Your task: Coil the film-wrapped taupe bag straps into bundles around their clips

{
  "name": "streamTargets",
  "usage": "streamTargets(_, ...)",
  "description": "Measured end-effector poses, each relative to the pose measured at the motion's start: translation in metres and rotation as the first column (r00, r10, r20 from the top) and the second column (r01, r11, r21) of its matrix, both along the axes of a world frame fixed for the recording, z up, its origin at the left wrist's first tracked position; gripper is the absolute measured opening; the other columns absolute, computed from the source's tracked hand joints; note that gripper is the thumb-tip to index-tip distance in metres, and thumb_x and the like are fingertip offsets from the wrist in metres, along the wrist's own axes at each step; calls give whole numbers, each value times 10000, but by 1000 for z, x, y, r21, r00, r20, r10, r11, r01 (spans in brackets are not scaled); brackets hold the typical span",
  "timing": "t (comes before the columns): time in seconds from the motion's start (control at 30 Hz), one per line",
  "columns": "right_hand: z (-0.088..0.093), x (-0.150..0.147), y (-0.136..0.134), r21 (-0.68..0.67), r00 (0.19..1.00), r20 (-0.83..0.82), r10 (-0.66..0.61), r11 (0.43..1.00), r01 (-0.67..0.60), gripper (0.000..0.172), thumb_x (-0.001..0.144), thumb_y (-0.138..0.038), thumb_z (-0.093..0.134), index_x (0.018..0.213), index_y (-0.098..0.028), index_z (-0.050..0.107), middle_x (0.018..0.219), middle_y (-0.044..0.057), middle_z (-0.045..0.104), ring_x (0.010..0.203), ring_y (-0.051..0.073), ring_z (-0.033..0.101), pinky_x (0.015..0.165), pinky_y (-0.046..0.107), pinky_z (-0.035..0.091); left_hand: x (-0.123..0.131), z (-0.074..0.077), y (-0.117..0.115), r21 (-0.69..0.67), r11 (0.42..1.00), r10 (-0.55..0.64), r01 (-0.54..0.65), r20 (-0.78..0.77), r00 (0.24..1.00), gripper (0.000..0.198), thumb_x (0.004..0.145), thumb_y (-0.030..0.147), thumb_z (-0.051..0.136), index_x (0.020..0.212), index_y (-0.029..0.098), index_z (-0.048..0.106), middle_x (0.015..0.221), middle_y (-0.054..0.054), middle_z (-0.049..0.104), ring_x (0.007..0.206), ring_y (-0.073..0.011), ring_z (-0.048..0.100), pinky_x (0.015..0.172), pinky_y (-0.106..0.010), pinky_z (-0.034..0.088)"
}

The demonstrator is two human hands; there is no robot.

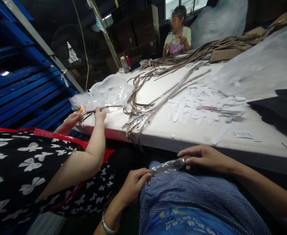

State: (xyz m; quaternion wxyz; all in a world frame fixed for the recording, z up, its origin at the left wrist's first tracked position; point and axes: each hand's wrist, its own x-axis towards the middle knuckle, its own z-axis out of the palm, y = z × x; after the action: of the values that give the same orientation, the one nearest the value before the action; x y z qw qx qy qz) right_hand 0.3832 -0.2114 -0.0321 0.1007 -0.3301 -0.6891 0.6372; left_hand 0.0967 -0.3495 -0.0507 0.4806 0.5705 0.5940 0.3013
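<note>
Between my hands, above my lap, stretches a thin brown strap (166,165) partly wrapped in clear plastic film. My left hand (135,183), with a bracelet at the wrist, pinches its near left end. At the other end, my right hand (198,157) grips the strap between thumb and fingers. Ahead on the table lies a bundle of similar straps with metal buckles (136,122), some in clear wrap. White paper tags (194,106) are heaped to the right of it, with a pink-handled tool (207,108) on top.
The white table (155,134) runs across in front of me. At my left a co-worker's arm (94,143) reaches over its edge, hands on another strap. Plastic bags (109,93) lie behind. Another person (176,36) sits at the far side near a long strap pile (207,49).
</note>
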Motion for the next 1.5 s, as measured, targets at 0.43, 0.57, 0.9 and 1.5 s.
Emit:
streamTargets(0.43,3,17,-5,-106,992,34,-125,986,128,625,822,-557,623,1302,-158,600,825,72,754,727,204,699,719,307,513,17,6,13,-154,970,-153,187,209,966,405,916,420,525,716,99,671,585,10,557,514,-84,443,525,-196,325)
streamTargets(0.57,3,19,-8,13,991,63,-120,993,120,580,854,-557,580,1276,-161,624,814,66,758,741,209,711,726,301,510,12,7,13,-192,960,-174,203,159,972,416,898,434,549,719,90,702,534,20,532,478,-75,423,505,-191,315)
streamTargets(0.9,-6,29,-6,620,997,-75,5,784,42,277,879,-290,566,1102,-295,729,1041,31,755,911,252,723,817,371,569,14,1,6,-371,897,-58,241,442,895,510,868,565,552,1091,119,661,849,-98,713,463,-78,568,408,-157,336)
streamTargets(1.5,7,-24,-32,160,978,5,210,965,-209,492,958,-545,395,1195,-208,663,1168,86,696,1087,258,630,1003,448,452,26,0,7,586,604,-15,539,-668,744,339,929,167,488,1246,168,610,1133,-126,703,887,-190,701,738,-268,568)
